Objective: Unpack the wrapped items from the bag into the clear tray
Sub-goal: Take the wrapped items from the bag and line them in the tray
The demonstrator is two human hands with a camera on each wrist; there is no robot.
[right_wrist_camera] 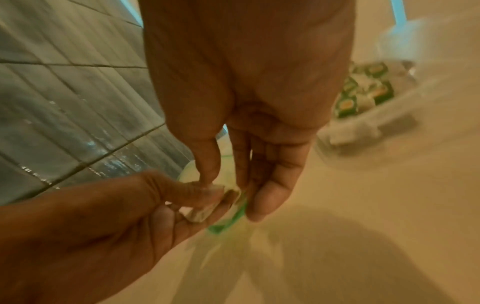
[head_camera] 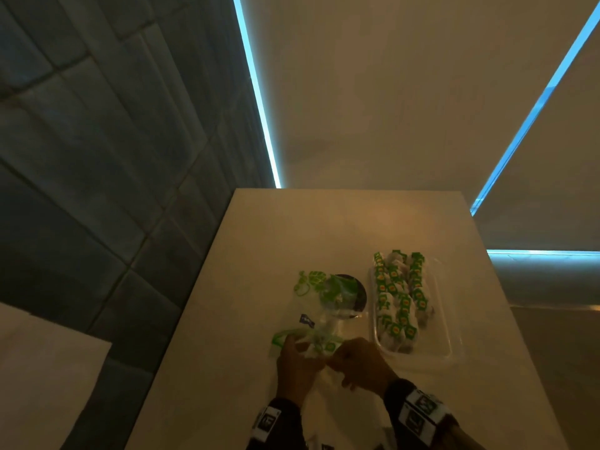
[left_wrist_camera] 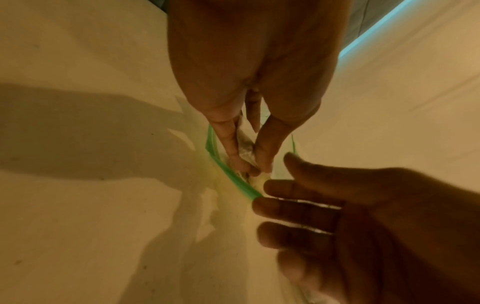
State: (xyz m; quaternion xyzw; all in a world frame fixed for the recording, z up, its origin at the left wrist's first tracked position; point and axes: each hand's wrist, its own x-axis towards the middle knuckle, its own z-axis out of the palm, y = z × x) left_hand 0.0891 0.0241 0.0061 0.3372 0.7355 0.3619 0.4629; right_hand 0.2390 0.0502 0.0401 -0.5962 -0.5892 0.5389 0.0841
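Two hands meet at the bag's [head_camera: 311, 323] mouth near the desk's [head_camera: 259, 241] front edge, I judge to free another piece; the clear tray [head_camera: 453, 345] lies just right, toward the right edge, packed with wrapped items [head_camera: 397, 300] bearing green-and-yellow labels I cannot read. From the left wrist, my left hand [left_wrist_camera: 249, 127] pinches one wrapped item [left_wrist_camera: 245, 151] inside the green rim while the right hand's fingers [left_wrist_camera: 298, 211] pinch that rim. From the right wrist, blur hides any print.
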